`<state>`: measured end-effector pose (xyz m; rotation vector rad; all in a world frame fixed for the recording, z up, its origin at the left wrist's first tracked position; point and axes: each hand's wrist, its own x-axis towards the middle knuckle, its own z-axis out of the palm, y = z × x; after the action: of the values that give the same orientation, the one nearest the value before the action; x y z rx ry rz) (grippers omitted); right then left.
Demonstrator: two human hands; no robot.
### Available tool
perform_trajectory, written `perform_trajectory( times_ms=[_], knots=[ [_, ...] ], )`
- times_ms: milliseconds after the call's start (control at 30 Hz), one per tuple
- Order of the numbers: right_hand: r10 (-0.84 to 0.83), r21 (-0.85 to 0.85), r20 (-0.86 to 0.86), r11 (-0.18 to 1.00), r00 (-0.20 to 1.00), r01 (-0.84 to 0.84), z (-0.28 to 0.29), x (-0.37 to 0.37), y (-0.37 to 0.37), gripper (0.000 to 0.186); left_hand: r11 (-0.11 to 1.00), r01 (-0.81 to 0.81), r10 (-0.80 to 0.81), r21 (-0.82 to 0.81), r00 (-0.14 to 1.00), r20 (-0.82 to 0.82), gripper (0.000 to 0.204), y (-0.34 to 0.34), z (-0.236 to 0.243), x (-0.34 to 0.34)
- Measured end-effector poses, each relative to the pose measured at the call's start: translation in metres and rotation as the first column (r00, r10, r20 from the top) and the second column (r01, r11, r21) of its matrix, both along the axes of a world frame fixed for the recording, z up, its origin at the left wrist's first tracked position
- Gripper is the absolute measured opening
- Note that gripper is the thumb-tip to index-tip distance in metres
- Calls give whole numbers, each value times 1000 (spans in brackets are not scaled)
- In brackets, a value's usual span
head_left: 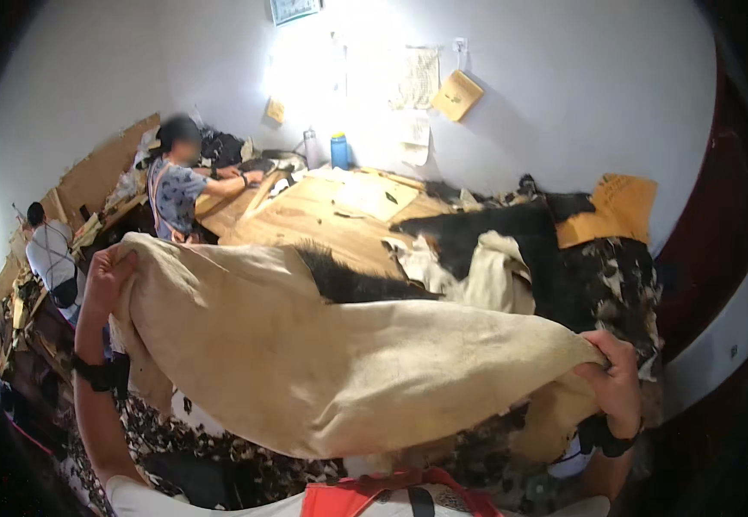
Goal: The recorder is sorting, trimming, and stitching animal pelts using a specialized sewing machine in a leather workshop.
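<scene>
A large cream hide (348, 370) is stretched across the middle of the view, held up by both hands. Dark fur shows along its upper middle edge. My left hand (111, 274) grips the hide's upper left corner with bent fingers. My right hand (612, 375) is closed on its right end, thumb and fingers pinching the edge. Behind the hide lie black fur pieces (494, 224) and a crumpled pale piece (499, 267).
A wooden worktable (279, 215) holds scraps, a blue bottle (339, 151) and an orange sheet (606, 211) at right. One co-worker (176, 194) works at its left side, another (51, 254) farther left by piled boards (81, 189). Dark scraps (296, 470) cover the area below.
</scene>
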<state>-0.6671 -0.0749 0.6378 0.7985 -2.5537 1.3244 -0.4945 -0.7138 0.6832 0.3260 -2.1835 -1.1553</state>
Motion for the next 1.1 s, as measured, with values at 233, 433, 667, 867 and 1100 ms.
perform_trajectory(
  times_ms=[233, 433, 667, 867, 1100],
  knots=[
    [-31, 17, 39, 999, 999, 30, 0, -109, -51, 28, 803, 97, -33, -588, 992, 119, 20, -78, -18, -140],
    [-83, 46, -157, 995, 984, 91, 9, -179, -90, 29, 892, -64, 79, -448, 997, 16, 23, -148, -16, -254],
    [-357, 72, -271, 919, 894, 389, 12, -244, -103, 48, 648, -172, 290, -742, 957, 30, 62, -199, 21, -439],
    [-429, 238, -308, 830, 849, 505, -74, -300, -173, 56, 781, -61, 169, -621, 979, 116, 92, -321, -114, -541],
    [-211, -380, 803, 540, 557, 751, -265, -244, -230, 26, 994, -10, 50, -105, 924, 380, 74, -339, -296, -488]
  ],
)
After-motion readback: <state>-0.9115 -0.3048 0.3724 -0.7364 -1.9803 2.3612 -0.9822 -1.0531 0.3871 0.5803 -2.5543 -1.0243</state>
